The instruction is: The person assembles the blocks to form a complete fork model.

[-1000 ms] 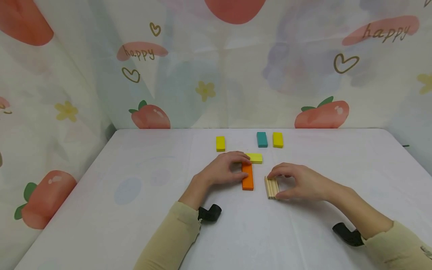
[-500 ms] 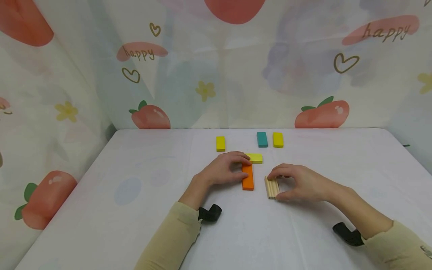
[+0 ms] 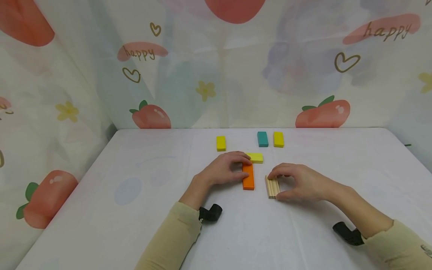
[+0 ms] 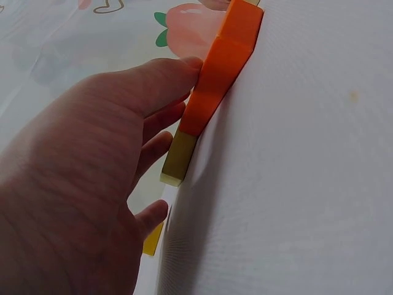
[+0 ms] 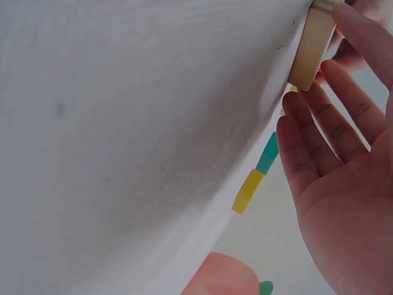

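On the white table my left hand [image 3: 224, 168] rests its thumb tip on a long orange block [image 3: 248, 180]. Its fingertips touch the block's far end, where a yellow block [image 3: 256, 158] lies crosswise. The left wrist view shows that thumb [image 4: 175, 70] at the orange block's upper edge and the fingers beside the yellow block [image 4: 178, 157]. To the right, my right hand [image 3: 300, 182] pinches a row of plain wooden strips [image 3: 273, 188] between thumb and fingers, at the near and far ends. The right wrist view shows the strips [image 5: 312, 52] flat against the table.
At the back of the table [image 3: 118, 232] lie a yellow block [image 3: 221, 143], a teal block [image 3: 262, 139] and another yellow block [image 3: 278, 139]. A narrow gap separates the orange block from the wooden strips. A printed cloth [image 3: 229, 67] hangs behind and to the left.
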A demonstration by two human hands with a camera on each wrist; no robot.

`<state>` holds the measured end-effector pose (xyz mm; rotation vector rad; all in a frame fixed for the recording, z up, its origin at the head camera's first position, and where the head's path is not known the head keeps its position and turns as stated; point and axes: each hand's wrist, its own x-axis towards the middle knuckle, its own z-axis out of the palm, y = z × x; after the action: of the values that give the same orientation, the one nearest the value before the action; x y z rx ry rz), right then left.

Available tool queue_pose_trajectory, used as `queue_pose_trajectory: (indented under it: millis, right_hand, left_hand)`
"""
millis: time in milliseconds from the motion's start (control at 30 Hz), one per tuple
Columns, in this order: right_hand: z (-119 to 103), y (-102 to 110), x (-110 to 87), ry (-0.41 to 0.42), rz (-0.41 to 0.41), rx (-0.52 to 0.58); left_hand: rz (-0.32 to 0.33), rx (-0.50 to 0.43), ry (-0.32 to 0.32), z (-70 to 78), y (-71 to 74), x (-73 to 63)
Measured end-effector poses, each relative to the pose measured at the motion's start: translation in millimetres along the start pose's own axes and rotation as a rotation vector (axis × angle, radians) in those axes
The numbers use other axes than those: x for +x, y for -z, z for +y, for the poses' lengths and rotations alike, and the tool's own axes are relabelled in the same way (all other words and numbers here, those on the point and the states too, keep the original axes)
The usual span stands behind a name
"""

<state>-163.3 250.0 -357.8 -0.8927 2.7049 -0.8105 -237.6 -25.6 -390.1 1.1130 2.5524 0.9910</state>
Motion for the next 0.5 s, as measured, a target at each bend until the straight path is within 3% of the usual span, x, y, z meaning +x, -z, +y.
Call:
queue_pose_trajectory:
  millis: [500]
  right_hand:
    - [1.2,-1.1,0.8,0.032,0.022,-0.002]
  left_hand:
    - [0.009,-0.004,-0.007,-0.9,-1.1,0.0]
